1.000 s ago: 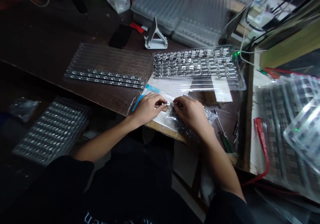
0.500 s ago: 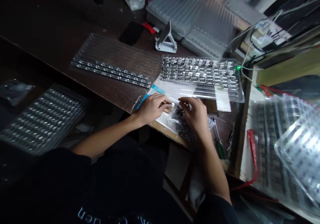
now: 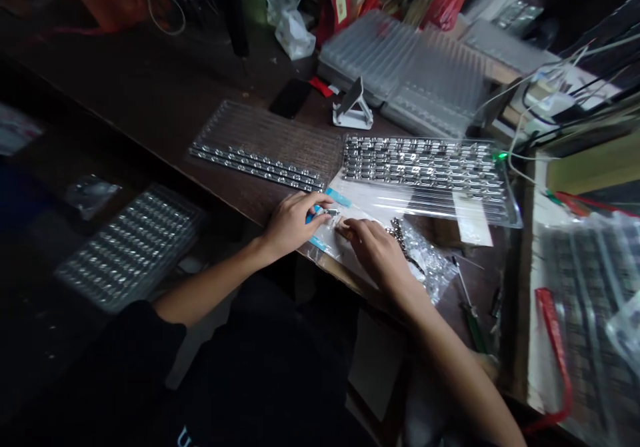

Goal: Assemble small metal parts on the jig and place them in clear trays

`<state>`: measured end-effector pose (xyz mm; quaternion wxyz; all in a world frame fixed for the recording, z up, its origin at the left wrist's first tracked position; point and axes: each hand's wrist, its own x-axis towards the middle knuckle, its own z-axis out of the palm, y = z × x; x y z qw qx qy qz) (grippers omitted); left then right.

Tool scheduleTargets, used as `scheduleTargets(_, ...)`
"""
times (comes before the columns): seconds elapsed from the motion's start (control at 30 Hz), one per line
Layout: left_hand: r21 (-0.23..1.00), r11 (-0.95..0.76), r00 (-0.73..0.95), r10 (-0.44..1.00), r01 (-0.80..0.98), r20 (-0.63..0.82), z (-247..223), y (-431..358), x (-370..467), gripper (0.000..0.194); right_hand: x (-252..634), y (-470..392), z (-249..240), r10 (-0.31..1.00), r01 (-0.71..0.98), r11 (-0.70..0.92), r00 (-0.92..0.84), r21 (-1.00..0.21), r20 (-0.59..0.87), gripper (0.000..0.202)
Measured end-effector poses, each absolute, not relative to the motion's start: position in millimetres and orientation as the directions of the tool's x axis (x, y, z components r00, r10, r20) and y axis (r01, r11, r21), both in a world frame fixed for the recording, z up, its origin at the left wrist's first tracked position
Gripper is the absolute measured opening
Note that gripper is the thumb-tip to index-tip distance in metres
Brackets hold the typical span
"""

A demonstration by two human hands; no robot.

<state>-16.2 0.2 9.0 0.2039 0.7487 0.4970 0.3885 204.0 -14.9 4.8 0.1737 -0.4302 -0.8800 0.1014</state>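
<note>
Near the table's front edge, my left hand [image 3: 293, 225] pinches a small metal part [image 3: 331, 212] between thumb and fingertips. My right hand [image 3: 379, 250] is closed just to the right of it, its fingertips near a small brown block [image 3: 343, 228]; what they hold, if anything, is hidden. Beyond my hands lies a clear tray [image 3: 465, 212] with rows of metal parts. Another clear tray [image 3: 280, 130], further left, has filled rows along its near side. A clear plastic bag [image 3: 434, 267] with small dark parts lies beside my right hand.
A white stand [image 3: 353, 115] and a dark phone [image 3: 291, 98] are behind the trays. Clear trays [image 3: 370, 50] are stacked at the back. A screwdriver [image 3: 473, 324] lies to the right. More filled trays [image 3: 133, 247] stand low at the left.
My right hand has moved left off the bag of parts, toward my left hand. My left hand still pinches the small metal part. The camera view has shifted.
</note>
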Motion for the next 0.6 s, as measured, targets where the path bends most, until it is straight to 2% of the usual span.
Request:
scheduleTargets(0.07,0.67,-0.418,0.203,0.903,0.613,0.378,9.8,5.3,-24.7,0.023,202.2,-17.0,9.1,0.758,0.721,0.653,-0.616,-0.232,0.215,0.027)
scheduleTargets(0.13,0.644,-0.414,0.193,0.902,0.644,0.387,12.2,12.5,-33.7,0.022,200.8,-18.1,13.5,0.745,0.72,0.667,-0.634,-0.191,0.21,0.026)
scheduleTargets(0.4,0.502,-0.417,0.212,0.885,0.758,0.415,31.5,60.1,-58.4,0.013,199.6,-15.1,14.3,0.751,0.732,0.658,-0.622,-0.177,0.221,0.02)
scheduleTargets(0.6,0.583,-0.451,0.298,0.891,0.676,0.344,26.3,88.8,-40.6,0.013,198.2,-14.7,21.7,0.732,0.727,0.679,-0.664,-0.099,0.151,0.021)
